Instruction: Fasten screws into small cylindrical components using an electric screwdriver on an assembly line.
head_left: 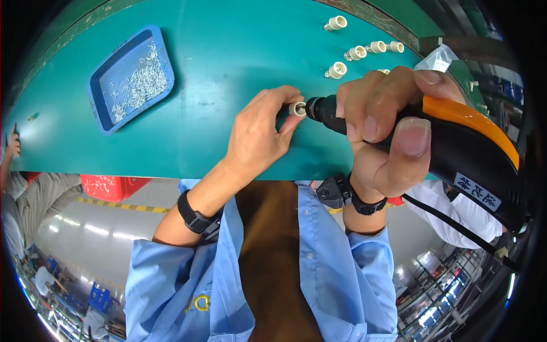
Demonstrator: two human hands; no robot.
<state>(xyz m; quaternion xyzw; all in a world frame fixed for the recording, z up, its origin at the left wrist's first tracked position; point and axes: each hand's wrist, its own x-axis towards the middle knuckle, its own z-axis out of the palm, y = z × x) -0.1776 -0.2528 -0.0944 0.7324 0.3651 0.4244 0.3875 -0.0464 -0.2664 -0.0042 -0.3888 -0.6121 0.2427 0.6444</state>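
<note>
My left hand (pixel 259 128) pinches a small cream-coloured cylindrical fitting (pixel 296 109) between thumb and fingers, just above the green tabletop (pixel 216 51). Wrapped round a black and orange electric screwdriver (pixel 473 137) is my right hand (pixel 387 111), with the tool lying nearly level. Its nose points left and meets the open end of the fitting; the bit's tip is hidden inside. Left of my hands stands a blue tray (pixel 98 111) with many small silvery screws (pixel 145 84) heaped toward its right side.
Several similar cream fittings (pixel 356 53) stand at the far right of the table, near a clear plastic bag (pixel 439 58). A black cable (pixel 450 219) runs by the screwdriver. Another person's hand (pixel 14 142) rests at the left edge. A red stool (pixel 111 187) stands below.
</note>
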